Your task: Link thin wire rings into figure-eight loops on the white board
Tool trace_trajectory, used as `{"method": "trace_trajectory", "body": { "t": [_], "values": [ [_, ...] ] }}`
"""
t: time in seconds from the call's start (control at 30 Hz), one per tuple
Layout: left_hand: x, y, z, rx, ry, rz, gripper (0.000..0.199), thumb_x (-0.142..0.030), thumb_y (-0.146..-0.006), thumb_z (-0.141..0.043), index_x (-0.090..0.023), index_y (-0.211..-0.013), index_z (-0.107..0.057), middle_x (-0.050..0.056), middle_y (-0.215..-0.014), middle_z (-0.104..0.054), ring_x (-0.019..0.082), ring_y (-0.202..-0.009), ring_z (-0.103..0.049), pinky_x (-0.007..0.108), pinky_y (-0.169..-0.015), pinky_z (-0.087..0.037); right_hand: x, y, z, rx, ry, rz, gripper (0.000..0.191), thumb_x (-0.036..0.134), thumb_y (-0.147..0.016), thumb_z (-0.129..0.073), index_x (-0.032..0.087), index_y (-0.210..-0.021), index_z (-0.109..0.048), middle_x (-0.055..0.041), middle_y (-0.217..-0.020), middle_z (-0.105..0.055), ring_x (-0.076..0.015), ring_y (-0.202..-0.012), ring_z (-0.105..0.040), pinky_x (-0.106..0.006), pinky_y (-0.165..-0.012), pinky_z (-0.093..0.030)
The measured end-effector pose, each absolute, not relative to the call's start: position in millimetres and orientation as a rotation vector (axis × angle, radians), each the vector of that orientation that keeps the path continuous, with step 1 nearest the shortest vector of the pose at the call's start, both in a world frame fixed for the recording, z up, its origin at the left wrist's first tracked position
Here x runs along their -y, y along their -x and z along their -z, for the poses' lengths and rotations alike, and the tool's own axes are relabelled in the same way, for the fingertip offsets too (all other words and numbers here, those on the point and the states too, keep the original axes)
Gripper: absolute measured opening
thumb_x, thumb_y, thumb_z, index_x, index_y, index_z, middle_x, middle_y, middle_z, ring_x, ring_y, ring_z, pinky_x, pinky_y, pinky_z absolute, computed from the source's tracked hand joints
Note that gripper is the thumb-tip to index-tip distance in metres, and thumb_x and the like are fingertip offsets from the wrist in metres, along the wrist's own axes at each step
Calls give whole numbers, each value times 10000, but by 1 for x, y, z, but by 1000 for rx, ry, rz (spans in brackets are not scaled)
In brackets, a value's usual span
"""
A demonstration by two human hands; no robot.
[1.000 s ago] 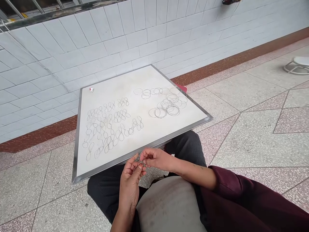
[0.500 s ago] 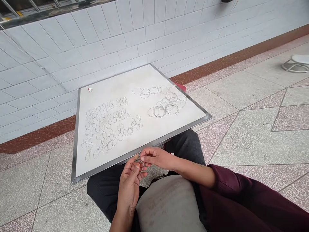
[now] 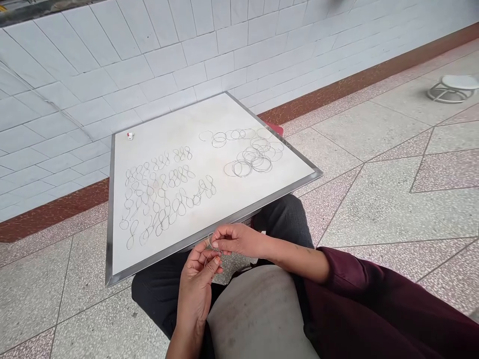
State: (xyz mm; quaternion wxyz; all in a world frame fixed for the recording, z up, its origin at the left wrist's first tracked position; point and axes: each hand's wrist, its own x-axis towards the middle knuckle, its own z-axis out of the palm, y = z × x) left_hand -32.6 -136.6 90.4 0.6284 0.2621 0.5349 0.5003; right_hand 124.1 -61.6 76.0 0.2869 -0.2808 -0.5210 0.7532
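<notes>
Between my fingers, just past the table's near edge and above my lap, is a thin wire ring (image 3: 210, 240), bent into loops. My left hand (image 3: 198, 274) pinches its lower part between thumb and fingers. My right hand (image 3: 234, 240) comes in from the right and grips the upper part with thumb and forefinger; part of the wire is hidden by the fingers. On the white table (image 3: 175, 119), several wires twisted into figure-eights (image 3: 162, 219) lie in rough rows on the left. Several plain round wire rings (image 3: 251, 162) lie overlapping on the right.
A small red and white object (image 3: 130, 135) sits near the table's far left corner. The table has a metal edge (image 3: 213, 230) and stands by a white tiled wall (image 3: 157, 55). Something red (image 3: 276, 128) shows behind it. A white stool (image 3: 454, 87) stands on the floor at far right.
The view has shifted slightly, so the table sits a little further left and higher. Both hands still hold the wire, whose upper loop now shows more openly between the fingers.
</notes>
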Motion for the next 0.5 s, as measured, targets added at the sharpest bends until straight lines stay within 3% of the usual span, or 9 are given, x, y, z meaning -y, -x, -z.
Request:
{"method": "trace_trajectory", "body": {
  "t": [0.5],
  "values": [
    [144, 32, -121, -1183, -628, -1197, 454, -264, -690, -836, -246, -1125, -710, -7, -789, -621, 103, -650, -529, 211, -592, -456, 71, -132, -105, 1392, 625, -1997, 318, 496, -898, -622, 179, -922, -632, 12, -762, -581, -103, -675, -528, -248, -660, -452]
  ]
}}
